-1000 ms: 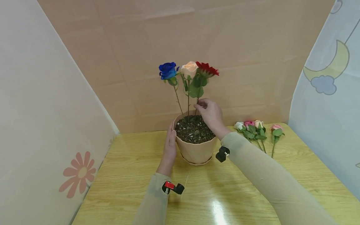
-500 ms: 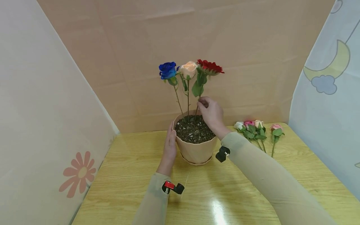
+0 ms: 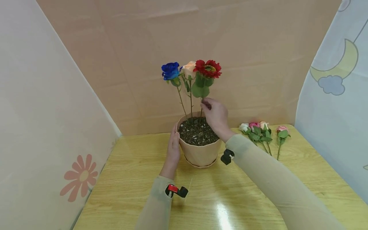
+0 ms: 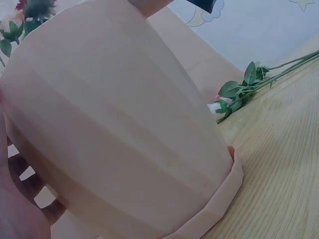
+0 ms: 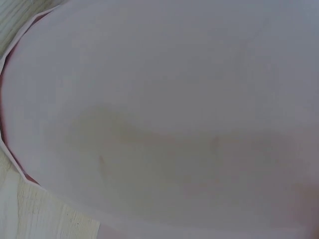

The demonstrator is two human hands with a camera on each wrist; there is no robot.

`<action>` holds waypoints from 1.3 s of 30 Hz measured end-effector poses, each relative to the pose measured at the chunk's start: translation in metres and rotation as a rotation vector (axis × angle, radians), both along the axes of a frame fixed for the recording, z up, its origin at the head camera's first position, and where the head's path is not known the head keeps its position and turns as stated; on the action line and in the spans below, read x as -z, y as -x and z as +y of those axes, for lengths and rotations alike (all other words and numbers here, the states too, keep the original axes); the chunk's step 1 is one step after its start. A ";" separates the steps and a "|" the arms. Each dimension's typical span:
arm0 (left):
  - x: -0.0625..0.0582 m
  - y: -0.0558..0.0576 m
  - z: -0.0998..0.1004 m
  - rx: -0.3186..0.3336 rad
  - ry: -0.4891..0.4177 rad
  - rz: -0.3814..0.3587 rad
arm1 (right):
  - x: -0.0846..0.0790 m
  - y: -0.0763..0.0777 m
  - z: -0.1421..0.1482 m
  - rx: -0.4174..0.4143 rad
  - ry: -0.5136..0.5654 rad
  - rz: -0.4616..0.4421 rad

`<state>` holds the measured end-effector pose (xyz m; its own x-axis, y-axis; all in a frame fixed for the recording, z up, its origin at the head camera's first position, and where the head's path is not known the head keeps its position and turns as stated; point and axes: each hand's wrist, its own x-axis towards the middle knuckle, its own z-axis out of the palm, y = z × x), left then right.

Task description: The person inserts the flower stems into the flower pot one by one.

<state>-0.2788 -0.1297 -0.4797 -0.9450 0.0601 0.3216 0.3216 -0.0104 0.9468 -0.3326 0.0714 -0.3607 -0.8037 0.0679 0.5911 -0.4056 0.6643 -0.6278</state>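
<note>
We see the head view evenly lit and fairly bright, with white glare on the table [image 3: 129, 179] at lower centre and soft shadow below the pot [image 3: 200, 155]. The left wrist view looks dimmer and cooler to us, its flowers [image 4: 39, 10] at upper left blurred. In the right wrist view we get hazy, low-contrast grey, the pot's wall out of focus.

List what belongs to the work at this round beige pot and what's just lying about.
In use:
red daisy-like flower, pinched by right hand
pot, left hand against it
dark soil
potted blue rose
potted peach rose

Lying about, perhaps spare:
white rose
magenta rose
loose peach rose
pink rose
</note>
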 end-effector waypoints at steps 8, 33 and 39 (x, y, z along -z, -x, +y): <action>0.000 0.002 -0.001 0.018 -0.009 0.027 | 0.001 0.001 0.000 -0.011 -0.071 -0.101; 0.000 0.006 -0.002 -0.015 0.030 0.016 | -0.002 0.005 -0.006 -0.047 -0.140 -0.134; -0.001 0.004 -0.002 -0.009 0.040 0.004 | 0.000 0.002 -0.003 -0.064 -0.063 -0.178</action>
